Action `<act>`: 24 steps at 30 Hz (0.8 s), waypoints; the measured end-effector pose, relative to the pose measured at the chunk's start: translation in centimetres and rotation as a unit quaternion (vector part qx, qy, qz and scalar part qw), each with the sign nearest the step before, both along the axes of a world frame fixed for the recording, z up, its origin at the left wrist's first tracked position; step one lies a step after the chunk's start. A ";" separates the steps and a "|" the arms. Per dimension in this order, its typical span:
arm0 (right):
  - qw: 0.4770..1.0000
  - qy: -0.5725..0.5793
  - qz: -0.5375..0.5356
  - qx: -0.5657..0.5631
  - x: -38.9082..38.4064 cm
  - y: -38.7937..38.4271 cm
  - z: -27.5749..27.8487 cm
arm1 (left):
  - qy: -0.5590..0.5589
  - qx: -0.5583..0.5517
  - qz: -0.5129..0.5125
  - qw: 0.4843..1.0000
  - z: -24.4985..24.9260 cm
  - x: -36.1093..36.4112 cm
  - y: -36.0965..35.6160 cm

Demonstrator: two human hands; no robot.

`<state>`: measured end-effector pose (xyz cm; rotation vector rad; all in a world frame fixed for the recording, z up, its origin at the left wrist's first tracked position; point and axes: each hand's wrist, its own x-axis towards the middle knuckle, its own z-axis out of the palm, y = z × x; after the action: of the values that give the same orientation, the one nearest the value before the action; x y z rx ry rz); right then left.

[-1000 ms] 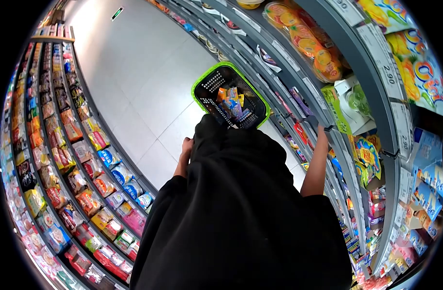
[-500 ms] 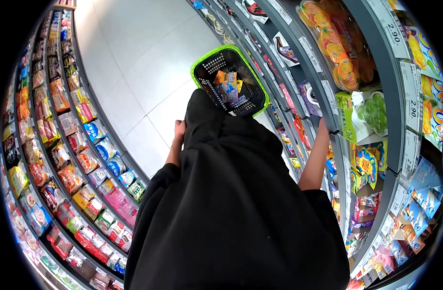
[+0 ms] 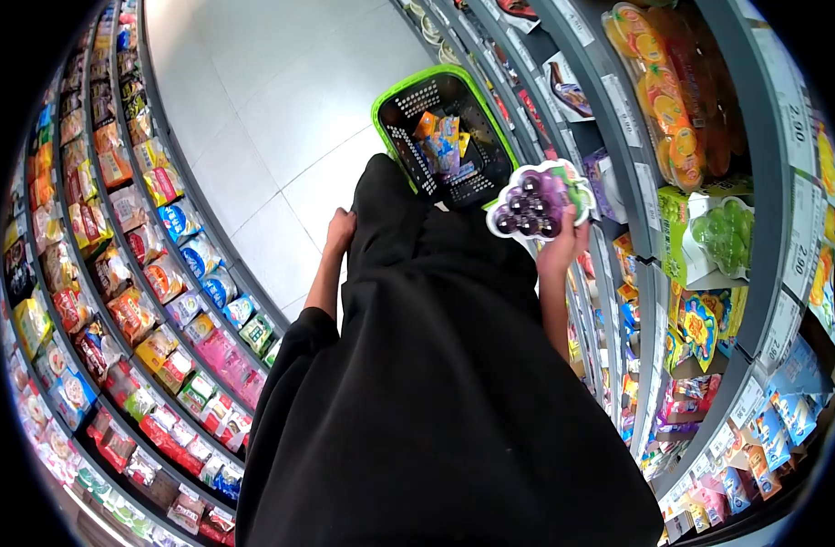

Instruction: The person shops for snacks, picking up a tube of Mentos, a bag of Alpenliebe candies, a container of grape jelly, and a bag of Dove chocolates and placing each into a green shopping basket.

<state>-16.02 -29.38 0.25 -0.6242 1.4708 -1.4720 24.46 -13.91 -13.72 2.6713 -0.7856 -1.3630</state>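
Note:
My right hand is closed on the edge of a grape-shaped pack of purple jellies, with dark round pieces showing in white packaging. The pack is in front of the right shelves, close to the near right side of the basket. A black shopping basket with a bright green rim stands on the floor ahead of me, holding several small colourful packets. My left hand hangs beside my left thigh, fingers curled in, and no object shows in it.
Snack shelves line the left side of the aisle. At right, close to my arm, stand shelves with a green grape-shaped pack, an orange fruit pack and lollipop bags. Pale floor tiles run between.
My right hand was reaching into the right shelves; now it is out from them, toward my body, with the purple jelly pack. My left hand still hangs by my thigh.

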 end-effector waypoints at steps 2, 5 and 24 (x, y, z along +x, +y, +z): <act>0.998 -0.020 0.062 0.019 1.8 0.9 -0.5 | -0.011 -0.004 -0.006 1.000 1.3 -0.8 -0.9; 0.989 -0.029 0.140 0.045 3.5 1.1 -0.7 | -0.051 0.015 -0.054 0.997 5.2 -3.2 -3.8; 0.684 0.067 0.547 0.477 9.2 -7.7 -12.0 | 0.393 -0.099 0.148 0.902 -3.7 -11.6 -10.8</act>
<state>-6.82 -37.12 -11.71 -0.7054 1.2963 0.3255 12.84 -24.73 -17.45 1.7246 -0.3673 -1.9060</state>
